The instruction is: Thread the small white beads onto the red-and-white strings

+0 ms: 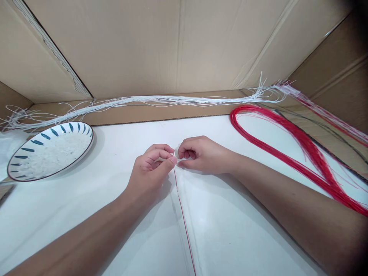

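Over the middle of the white work surface, my left hand [153, 165] is closed in a pinch on a thin red cord [184, 218]. From those fingertips the cord runs down toward the near edge of the view. My right hand [199, 155] faces it, fingers curled and thumb close to the index finger, right beside the left fingertips. Something tiny and whitish shows between the two hands, too small to name. Whatever the right fingertips hold is hidden. A white plate [82, 163] with dark leaf-like strokes carries many small whitish bits, left of my left hand.
A loop of red cords [258, 143] lies on the right, beyond my right forearm. Long white cords [161, 100] stretch along the back by the cardboard wall [138, 46]. Bundled red and white cords [322, 105] lie at the far right. A clear plastic bag [10, 149] sits at the left edge.
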`<action>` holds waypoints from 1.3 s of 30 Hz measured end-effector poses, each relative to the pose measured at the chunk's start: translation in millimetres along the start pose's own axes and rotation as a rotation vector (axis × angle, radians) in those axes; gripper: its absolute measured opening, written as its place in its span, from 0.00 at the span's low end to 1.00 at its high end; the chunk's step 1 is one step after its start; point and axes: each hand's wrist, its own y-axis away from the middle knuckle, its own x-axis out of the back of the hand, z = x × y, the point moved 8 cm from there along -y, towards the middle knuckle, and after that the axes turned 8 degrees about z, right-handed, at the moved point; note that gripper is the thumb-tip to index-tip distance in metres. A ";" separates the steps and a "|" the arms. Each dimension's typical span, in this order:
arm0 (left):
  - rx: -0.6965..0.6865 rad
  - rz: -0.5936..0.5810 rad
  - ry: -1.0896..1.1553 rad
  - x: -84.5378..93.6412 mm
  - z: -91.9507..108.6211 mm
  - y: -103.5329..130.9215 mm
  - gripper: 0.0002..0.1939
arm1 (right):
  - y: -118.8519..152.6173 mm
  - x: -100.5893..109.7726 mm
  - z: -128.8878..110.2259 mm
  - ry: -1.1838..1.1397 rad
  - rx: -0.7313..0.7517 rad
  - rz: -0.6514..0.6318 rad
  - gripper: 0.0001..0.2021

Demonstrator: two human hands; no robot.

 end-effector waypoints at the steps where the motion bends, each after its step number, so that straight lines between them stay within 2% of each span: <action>1: -0.003 -0.003 0.003 -0.3 0.3 0.0 0.09 | 0.2 -1.0 -3.7 0.045 0.032 0.010 0.04; 8: 0.013 -0.007 0.014 -0.4 -2.5 -0.5 0.09 | 0.4 -6.9 -9.7 0.137 0.076 0.020 0.03; 12: -0.006 -0.011 0.014 0.2 -0.9 -0.9 0.10 | 0.5 -6.0 -9.1 0.061 0.095 0.034 0.03; 14: 0.002 -0.015 0.024 0.0 -0.4 -0.7 0.10 | 0.5 -6.0 -4.3 -0.169 0.025 0.041 0.03; 17: 0.023 -0.033 0.056 -1.9 0.1 0.8 0.09 | 1.5 -10.1 5.5 -0.698 -0.165 0.057 0.07; 19: 0.021 -0.052 0.090 -3.9 1.7 2.0 0.09 | 2.1 -13.2 5.2 -0.968 -0.223 0.063 0.09; 24: 0.000 -0.088 0.154 -7.7 4.9 4.3 0.09 | 2.3 -16.3 -2.1 -1.294 -0.234 0.037 0.08; 31: -0.030 -0.106 0.175 -7.6 8.8 6.6 0.09 | 3.6 -19.5 -0.6 -1.408 -0.276 -0.018 0.05; 39: -0.034 -0.107 0.173 -10.1 9.3 6.0 0.10 | 5.3 -21.0 -3.6 -1.392 -0.276 -0.071 0.03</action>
